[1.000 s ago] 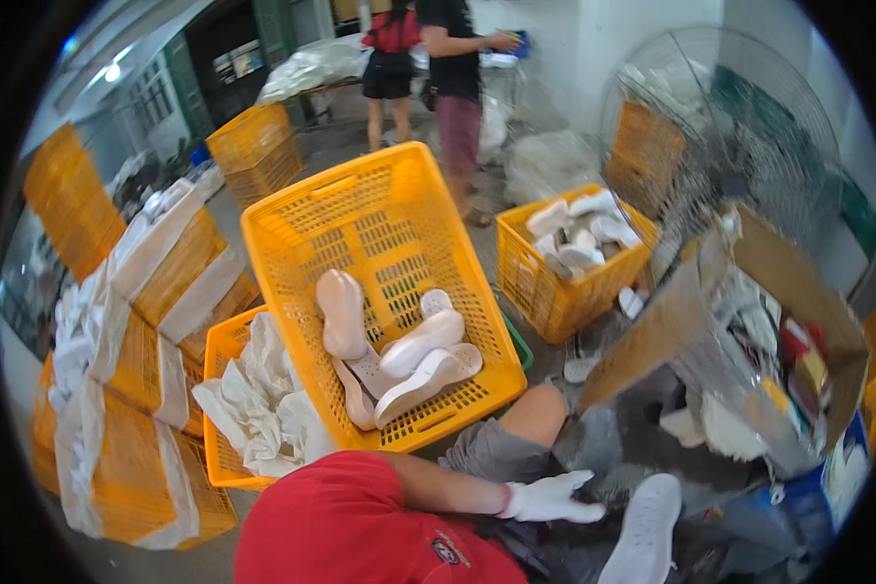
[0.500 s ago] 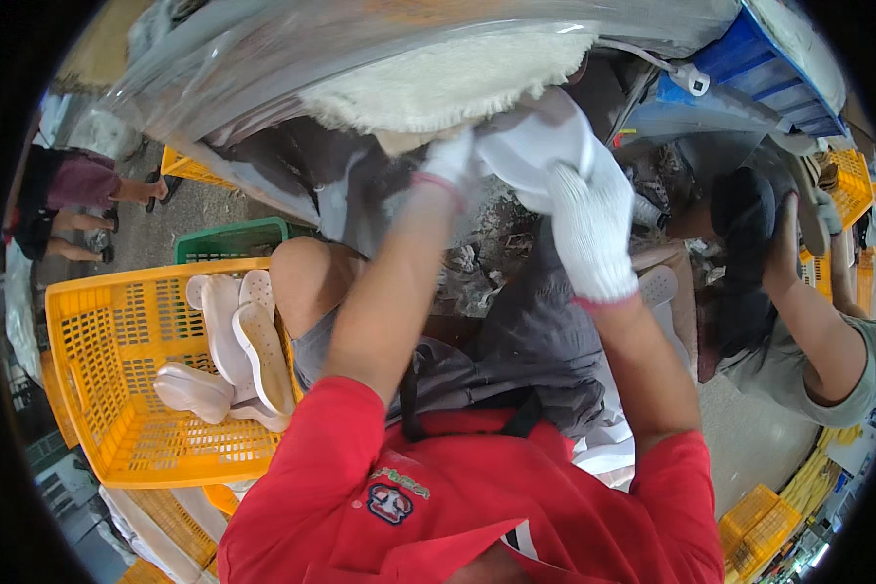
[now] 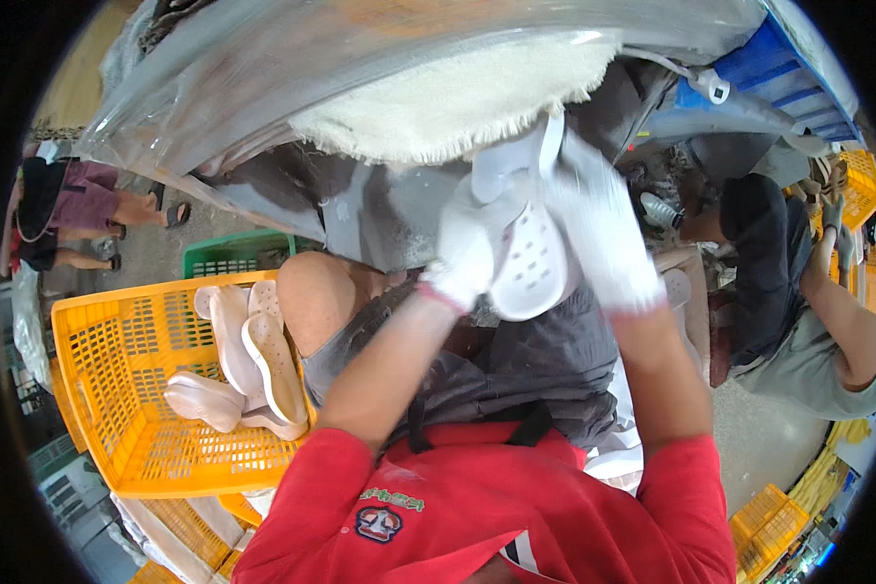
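A white shoe sole (image 3: 532, 265) with rows of small holes hangs upright in front of my knees, just below a shaggy white pad. My left hand (image 3: 469, 241), in a white knit glove, is closed around its left side. The right hand (image 3: 602, 229), also gloved, is against or close to the sole's right edge; motion smears its fingers, so its grip cannot be made out. Above the sole, between the hands, is another pale smooth piece (image 3: 504, 167); whether it joins the sole is unclear.
The fringed pad (image 3: 448, 102) lies on a plastic-covered machine (image 3: 234, 117) ahead. At my left, a yellow crate (image 3: 117, 389) holds several similar soles (image 3: 274, 365), with a green crate (image 3: 234, 255) behind it. A co-worker (image 3: 798, 321) sits at the right; people stand far left.
The sole has come down toward me and turned so its holed face shows. My left hand has moved lower along with it. The right hand has shifted slightly and is now blurred.
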Demonstrator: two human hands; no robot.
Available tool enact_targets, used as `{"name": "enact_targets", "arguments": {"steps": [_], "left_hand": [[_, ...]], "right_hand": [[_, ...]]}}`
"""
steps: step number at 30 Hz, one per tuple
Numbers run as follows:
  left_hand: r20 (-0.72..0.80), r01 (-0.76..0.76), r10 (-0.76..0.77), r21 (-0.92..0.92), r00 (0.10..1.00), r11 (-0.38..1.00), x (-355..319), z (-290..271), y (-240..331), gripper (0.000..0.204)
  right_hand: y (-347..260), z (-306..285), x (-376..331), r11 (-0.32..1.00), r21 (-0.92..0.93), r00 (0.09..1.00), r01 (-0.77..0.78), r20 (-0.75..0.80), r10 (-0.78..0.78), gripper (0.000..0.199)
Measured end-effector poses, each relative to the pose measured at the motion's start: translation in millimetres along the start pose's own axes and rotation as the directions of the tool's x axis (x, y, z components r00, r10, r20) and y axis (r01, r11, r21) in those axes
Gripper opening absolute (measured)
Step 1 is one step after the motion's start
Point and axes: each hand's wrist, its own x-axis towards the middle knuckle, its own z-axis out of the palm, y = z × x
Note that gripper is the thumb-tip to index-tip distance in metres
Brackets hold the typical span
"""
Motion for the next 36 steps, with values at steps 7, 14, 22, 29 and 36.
{"name": "enact_targets", "arguments": {"steps": [7,14,22,29,36], "left_hand": [[-0.008,0.065,-0.065,-0.069,0.998,0.995,96.9,31.6,-34.2,0.056],[0.028,-0.021,-0.002,0.791,1.000,0.612,31.6,-43.0,57.3,0.052],[0.085,0.144,-0.142,-0.024,0.986,0.989,52.3,21.5,-10.3,0.041],[0.187,0.337,-0.285,-0.629,0.940,0.700,0.3,-22.6,8.0,0.069],[-0.168,-0.033,-0.068,-0.535,0.983,0.844,49.8,-47.6,18.3,0.039]], "right_hand": [[28.6,-2.5,-19.2,0.940,-0.300,0.878,0.161,-0.392,-0.275,0.094],[71.5,-11.0,68.6,0.823,-0.558,0.991,0.107,-0.010,-0.136,0.057],[-29.2,-17.2,-49.5,0.674,-0.695,0.968,0.249,0.162,-0.190,0.072],[-16.7,29.7,-86.7,0.505,-0.652,0.818,0.566,0.368,-0.441,0.058],[-38.3,94.5,-40.9,0.667,-0.663,0.936,0.340,0.168,-0.311,0.051]]}}
